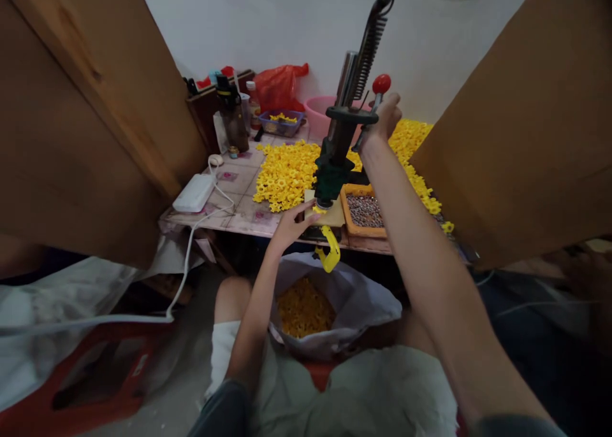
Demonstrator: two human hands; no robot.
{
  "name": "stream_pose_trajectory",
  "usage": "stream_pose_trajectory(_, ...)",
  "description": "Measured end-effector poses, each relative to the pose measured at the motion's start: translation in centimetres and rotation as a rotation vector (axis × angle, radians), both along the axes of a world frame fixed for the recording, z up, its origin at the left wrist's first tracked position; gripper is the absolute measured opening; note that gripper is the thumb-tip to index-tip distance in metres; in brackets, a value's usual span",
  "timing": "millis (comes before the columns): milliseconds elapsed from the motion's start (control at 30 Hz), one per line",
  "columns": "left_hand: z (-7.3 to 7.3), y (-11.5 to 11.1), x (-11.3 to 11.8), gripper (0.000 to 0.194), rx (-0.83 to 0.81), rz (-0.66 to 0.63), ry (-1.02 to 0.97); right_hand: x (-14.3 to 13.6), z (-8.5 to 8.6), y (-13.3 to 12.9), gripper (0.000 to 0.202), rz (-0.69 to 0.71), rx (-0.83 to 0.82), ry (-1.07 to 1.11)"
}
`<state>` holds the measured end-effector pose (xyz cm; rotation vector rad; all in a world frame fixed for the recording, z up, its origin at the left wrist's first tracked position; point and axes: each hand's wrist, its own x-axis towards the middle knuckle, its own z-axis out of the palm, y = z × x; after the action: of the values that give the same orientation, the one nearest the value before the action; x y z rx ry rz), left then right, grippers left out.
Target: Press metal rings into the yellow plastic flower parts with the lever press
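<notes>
The single wide view looks from the wearer's head, forward and down over the lap [354, 386] and forearms [421, 233]. It sits near the table [246, 192] and its lever press [333, 176], facing the pale wall [268, 16], with brown panels [516, 144] at both sides.

Tray [366, 232] right of the press [331, 169], basin [316, 115] behind, sack [356, 293] before table [248, 192]

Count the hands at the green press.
2: the left hand by the yellow piece under the press, the right hand at the lever below its red knob.
</notes>
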<state>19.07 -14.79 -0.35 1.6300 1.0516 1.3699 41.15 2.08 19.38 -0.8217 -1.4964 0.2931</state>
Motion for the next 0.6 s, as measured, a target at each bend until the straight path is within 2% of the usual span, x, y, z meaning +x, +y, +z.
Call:
stream_pose_trajectory(67, -0.1, 0.1, -0.1, 0.058, 0.006, 0.014, -0.014, -0.9, -0.2, -3.3, 0.089, 0.036, 0.006, 0.088)
stream_pose_trajectory(133, -0.3, 0.1, -0.5, 0.057, 0.029, 0.071, -0.024, -1.6, -1.0, -8.2, 0.075, 0.105, 0.082, 0.196)
stream_pose_trajectory(233, -0.3, 0.2, -2.0, 0.042, 0.116, 0.302, 0.104, -1.5, -2.7, -14.5, 0.066, 0.168, 0.155, 0.294)
stream_pose_trajectory(300, -0.3, 0.2, -3.3, 0.037, 0.165, 0.482, 0.304, -0.6, -3.9, -16.4, 0.064, 0.106, 0.124, 0.250)
stream_pose_trajectory(367, -0.4, 0.2, -4.2, 0.039, 0.148, 0.603, 0.511, 1.0, -5.3, -16.8, 0.054, -0.068, 0.008, 0.056)
stream_pose_trajectory(400, -0.4, 0.2, -4.4, 0.038, 0.118, 0.640, 0.594, 2.0, -6.1, -16.8, 0.049, -0.170, -0.107, -0.096)
stream_pose_trajectory(467, -0.6, 0.3, -4.5, 0.032, 0.056, 0.673, 0.711, 3.9, -8.1, -16.7, 0.044, -0.334, -0.439, -0.450)
stream_pose_trajectory(500, -0.7, 0.3, -4.4, 0.027, 0.038, 0.675, 0.744, 4.8, -9.1, -16.7, 0.045, -0.369, -0.604, -0.614)
stream_pose_trajectory(533, -0.8, 0.3, -4.3, 0.023, 0.029, 0.669, 0.762, 5.5, -9.9, -16.7, 0.046, -0.350, -0.737, -0.762)
stream_pose_trajectory(600, -0.8, 0.0, -4.3, 0.018, 0.025, 0.635, 0.754, 6.4, -11.2, -16.5, 0.044, -0.190, -0.862, -0.977)
